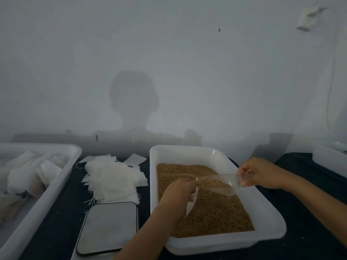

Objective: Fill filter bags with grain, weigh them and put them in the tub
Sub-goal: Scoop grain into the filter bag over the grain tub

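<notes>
A white tray [189,151] holds brown grain [212,212]. Over it my left hand [178,192] grips a white filter bag [191,205] that hangs down under the fist. My right hand [257,172] holds the handle of a clear plastic scoop [219,184] loaded with grain, its tip touching the bag's mouth by my left hand. Loose empty filter bags [110,177] lie piled left of the tray. A flat scale [109,226] sits in front of that pile. The white tub [62,171] at far left contains several filled bags [26,175].
Everything rests on a dark tabletop [300,212] against a pale wall. Another white container [330,158] stands at the far right edge. A thin cord hangs down the wall at right.
</notes>
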A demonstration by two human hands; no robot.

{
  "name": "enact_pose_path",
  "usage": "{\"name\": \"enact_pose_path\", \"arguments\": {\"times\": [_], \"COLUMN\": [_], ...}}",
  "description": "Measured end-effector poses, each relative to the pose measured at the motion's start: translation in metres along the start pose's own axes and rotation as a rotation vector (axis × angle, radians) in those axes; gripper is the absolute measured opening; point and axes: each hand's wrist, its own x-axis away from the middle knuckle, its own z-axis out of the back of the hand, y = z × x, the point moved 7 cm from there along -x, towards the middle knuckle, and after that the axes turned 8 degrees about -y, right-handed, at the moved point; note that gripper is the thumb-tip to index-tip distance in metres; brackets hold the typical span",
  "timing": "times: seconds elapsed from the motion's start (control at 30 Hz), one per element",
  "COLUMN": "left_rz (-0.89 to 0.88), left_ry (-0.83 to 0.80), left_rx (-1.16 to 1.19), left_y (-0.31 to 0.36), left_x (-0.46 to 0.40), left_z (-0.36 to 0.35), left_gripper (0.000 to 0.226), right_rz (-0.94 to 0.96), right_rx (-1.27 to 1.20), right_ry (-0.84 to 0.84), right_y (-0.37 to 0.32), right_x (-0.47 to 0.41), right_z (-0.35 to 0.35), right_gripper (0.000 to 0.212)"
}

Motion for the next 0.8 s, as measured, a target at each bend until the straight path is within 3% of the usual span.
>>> {"name": "enact_pose_path", "arguments": {"times": [0.3, 0.8], "left_rz": [-0.024, -0.006], "left_ry": [0.115, 0.103], "left_rx": [0.093, 0.104], "left_y": [0.001, -0.004], "left_x": [0.004, 0.002], "left_z": [0.008, 0.004], "left_gripper": [0.015, 0.017], "right_rz": [-0.027, -0.074], "right_rx": [0.143, 0.283], "right_ry": [-0.029, -0.045], "right_y": [-0.009, -0.018], "right_x": [-0.004, -0.004], "right_z": [0.008, 0.014], "right_gripper": [0.010, 0.015]}}
